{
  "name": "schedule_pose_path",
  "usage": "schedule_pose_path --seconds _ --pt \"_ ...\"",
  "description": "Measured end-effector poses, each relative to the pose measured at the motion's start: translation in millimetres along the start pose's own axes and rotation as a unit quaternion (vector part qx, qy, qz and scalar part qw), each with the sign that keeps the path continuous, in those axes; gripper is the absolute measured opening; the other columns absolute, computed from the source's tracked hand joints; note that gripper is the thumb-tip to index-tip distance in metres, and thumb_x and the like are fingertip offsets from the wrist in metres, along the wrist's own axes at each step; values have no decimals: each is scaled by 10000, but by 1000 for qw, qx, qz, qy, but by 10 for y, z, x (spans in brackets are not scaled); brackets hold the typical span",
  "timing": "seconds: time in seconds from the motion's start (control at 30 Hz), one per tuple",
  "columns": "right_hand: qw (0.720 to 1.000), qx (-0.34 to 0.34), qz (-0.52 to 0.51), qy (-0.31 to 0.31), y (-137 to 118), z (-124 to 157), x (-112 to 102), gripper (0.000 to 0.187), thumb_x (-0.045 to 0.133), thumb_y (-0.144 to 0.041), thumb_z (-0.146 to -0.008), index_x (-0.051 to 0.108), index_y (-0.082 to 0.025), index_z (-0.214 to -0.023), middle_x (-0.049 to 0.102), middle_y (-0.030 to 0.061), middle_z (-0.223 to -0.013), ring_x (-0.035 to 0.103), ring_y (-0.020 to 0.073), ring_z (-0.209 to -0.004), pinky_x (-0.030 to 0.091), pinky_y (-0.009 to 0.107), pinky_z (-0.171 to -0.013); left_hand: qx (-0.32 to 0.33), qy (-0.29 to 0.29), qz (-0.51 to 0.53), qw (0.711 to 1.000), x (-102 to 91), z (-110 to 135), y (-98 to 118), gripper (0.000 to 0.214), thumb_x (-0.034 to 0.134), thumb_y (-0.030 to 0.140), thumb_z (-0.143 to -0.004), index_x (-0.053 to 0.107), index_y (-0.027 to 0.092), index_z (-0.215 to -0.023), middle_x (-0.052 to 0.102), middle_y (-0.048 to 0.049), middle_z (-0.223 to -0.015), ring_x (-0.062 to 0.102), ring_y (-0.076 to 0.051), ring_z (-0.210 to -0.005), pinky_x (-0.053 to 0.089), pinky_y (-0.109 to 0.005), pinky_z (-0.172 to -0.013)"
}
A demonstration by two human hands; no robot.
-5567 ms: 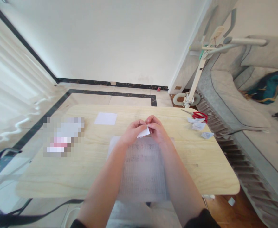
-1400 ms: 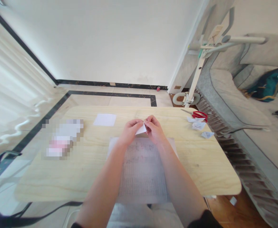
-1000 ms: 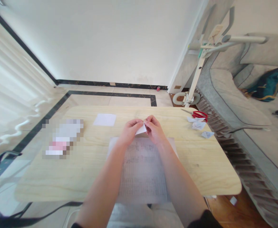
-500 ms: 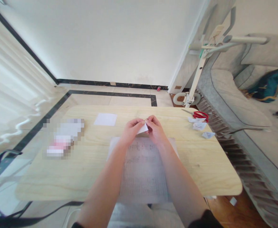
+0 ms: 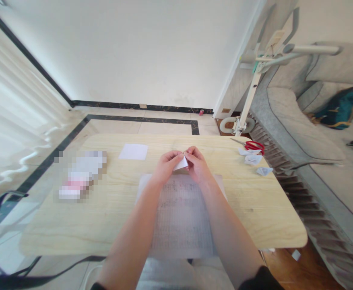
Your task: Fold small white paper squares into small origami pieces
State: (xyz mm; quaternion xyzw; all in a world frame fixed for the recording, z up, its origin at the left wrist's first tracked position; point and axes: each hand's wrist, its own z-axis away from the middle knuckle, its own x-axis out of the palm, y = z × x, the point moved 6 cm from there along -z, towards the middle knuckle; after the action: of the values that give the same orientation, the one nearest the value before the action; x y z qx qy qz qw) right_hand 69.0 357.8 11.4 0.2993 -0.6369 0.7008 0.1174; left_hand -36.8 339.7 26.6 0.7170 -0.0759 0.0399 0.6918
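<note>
A small folded white paper (image 5: 180,164) is pinched between my two hands, just beyond the printed sheet. My left hand (image 5: 166,164) grips its left side, thumb on top. On the other side, my right hand (image 5: 197,161) closes on its right edge and top corner. The fingers cover much of the paper, so its full shape is hidden. Under my forearms lies a large sheet with faint print (image 5: 182,217). A flat white paper (image 5: 133,152) rests on the table to the left of my hands.
Red-handled scissors (image 5: 254,146) lie at the table's (image 5: 116,225) back right, touching or close to folded white paper pieces (image 5: 252,158). Another folded piece (image 5: 264,171) sits nearer. A blurred-out object (image 5: 84,175) is at the left. A grey sofa (image 5: 287,108) stands beyond the right edge.
</note>
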Motion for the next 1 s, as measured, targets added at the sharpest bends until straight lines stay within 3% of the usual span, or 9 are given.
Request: schedule_pose_path --seconds 0.47,1.0 --pt "1000 -2 12 -1 -2 0 4 269 696 -278 -696 432 -236 -723 407 -82 -583 333 75 -445 260 186 -371 -1 13 -21 1000 3 22 54 153 613 269 -789 688 163 -709 668 -23 -715 585 -161 -712 460 -266 -686" --pt "997 1 63 34 36 -5 -33 279 674 -305 -697 404 -245 -739 400 -86 -587 350 78 -450 268 177 -365 2 46 -50 998 22 15 69 166 576 233 -774 638 165 -636 620 -13 -626 560 -154 -630 435 -257 -600"
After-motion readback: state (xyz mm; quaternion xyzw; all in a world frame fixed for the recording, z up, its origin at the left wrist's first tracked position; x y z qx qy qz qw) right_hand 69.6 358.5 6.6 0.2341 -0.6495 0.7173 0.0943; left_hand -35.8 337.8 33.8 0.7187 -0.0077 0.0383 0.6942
